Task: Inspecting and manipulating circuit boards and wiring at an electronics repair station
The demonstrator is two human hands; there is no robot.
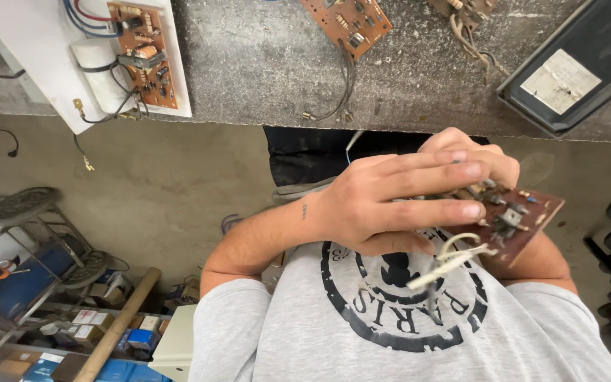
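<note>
While you hold the small brown circuit board [514, 219] up in front of your chest, clear of the grey concrete bench [277, 64], the risk I judge most likely is a slip: only fingertips pinch it, and the loose bundle of pale wires [450, 260] dangling from its lower edge could snag on your grey printed shirt [362, 325] and tug the board askew or strain a solder joint. Your left hand [390, 205] lies across the board's near end, fingers [461, 210] long and nearly straight, pressed on its component side. Your right hand [471, 152] sits behind it, curled round the board's upper edge; how firmly it grips I cannot tell.
</note>
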